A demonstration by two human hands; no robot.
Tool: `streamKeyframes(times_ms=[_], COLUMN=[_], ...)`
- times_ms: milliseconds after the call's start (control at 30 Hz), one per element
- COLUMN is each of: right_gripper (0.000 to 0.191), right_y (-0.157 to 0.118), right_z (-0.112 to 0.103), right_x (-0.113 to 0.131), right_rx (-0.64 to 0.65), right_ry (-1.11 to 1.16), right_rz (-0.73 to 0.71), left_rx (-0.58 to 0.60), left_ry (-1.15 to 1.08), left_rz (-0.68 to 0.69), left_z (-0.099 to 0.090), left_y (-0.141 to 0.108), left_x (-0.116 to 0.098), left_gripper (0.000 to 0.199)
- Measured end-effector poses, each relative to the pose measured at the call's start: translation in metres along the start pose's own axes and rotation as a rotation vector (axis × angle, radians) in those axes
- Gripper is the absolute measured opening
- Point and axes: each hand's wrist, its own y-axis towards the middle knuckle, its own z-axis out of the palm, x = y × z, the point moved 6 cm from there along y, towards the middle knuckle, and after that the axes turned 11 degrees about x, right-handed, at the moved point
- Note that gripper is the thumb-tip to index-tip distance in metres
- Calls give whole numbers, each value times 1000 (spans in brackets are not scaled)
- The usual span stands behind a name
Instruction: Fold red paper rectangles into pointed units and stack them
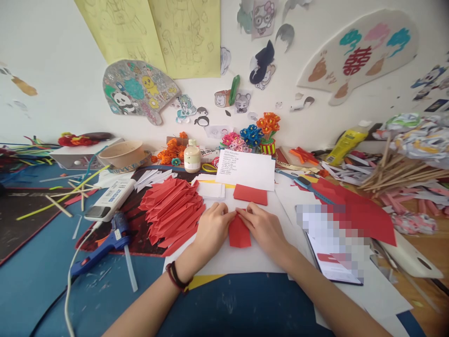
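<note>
Forearms (150, 295), two, angled inward. Left hand (212, 229) and right hand (268, 231), fingertips nearly closed, pinching one red paper (240, 234) at its far end, apparently to keep it aligned (white paper (210, 263) beneath, perhaps shielding the table (245, 304)).

On the fan (394, 51) at far right stands a large dark red 囍, the double-happiness sign. The white card (257, 171) at far centre bears several lines of small handwriting, too small to read. Print on the white power strip (114, 197) at left, the yellow bottle (345, 144) at far right and the jar (191, 157) at far centre is also too small to read.
</note>
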Motion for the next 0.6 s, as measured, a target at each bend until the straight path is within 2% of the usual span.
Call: streamKeyframes(times_ms=[167,333,467,600], right_gripper=[35,37,37,40], right_y=[-1,-2,-3,-4], right_z=[1,2,3,4], right_x=[0,1,0,-2], right_rx=[8,-9,-21,-37], right_ry=[-47,-92,-30,65], right_rz=[-16,-44,-43,-10], left_rx=[39,29,16,4], left_ry=[52,27,-6,82], left_rz=[3,-12,-14,42], left_z=[1,1,1,3], left_y=[-1,-1,0,-1], left_x=[-3,0,2,-2], left_gripper=[28,26,25,24])
